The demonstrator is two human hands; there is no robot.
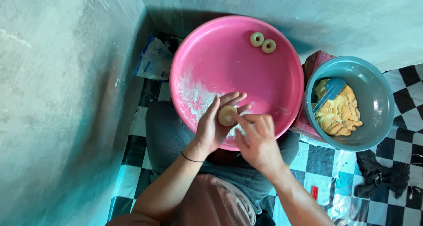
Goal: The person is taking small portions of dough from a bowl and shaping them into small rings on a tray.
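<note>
A pale round dough piece [227, 115] rests on the palm of my left hand [213, 127], which is cupped under it over the near rim of a large pink basin [211, 54]. My right hand [256, 140] sits just beside it, with a fingertip pressing on the dough's edge. Two ring-shaped dough pieces [262, 42] lie side by side at the basin's far side. White flour [194, 98] dusts the basin's near left.
A grey-blue bowl [379, 98] with yellow dough [337, 113] and a blue scraper [330, 91] stands at the right. A plastic bag [154, 60] lies by the left concrete wall. A dark cloth [383, 177] lies on the checkered floor.
</note>
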